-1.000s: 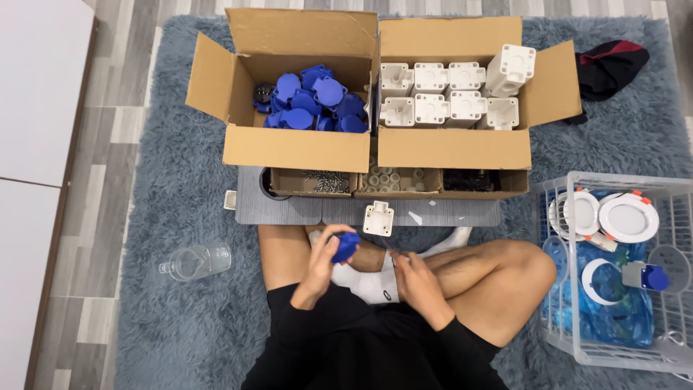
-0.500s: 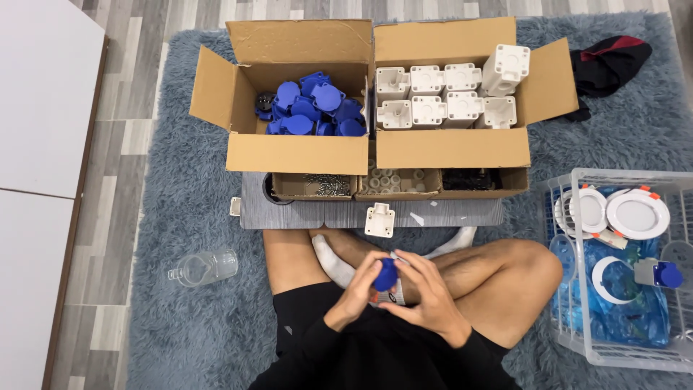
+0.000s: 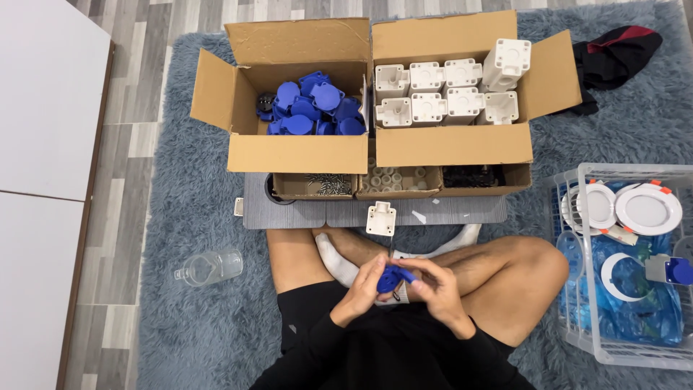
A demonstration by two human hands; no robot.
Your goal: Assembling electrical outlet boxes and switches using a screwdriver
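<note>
blue cap (image 3: 392, 277) | pinched between left hand (image 3: 361, 292) and right hand (image 3: 433, 287) fingers (over lap)

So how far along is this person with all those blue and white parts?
Hard to say. One white housing sits out on the grey board. Both hands, left and right, hold a blue cap. Both cardboard boxes, blue caps and white housings, look nearly full.

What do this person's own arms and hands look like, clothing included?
Both arms are covered by long black sleeves reaching the wrists. The left hand and right hand are bare, with no gloves; no rings, watch or markings can be made out at this size.
</note>
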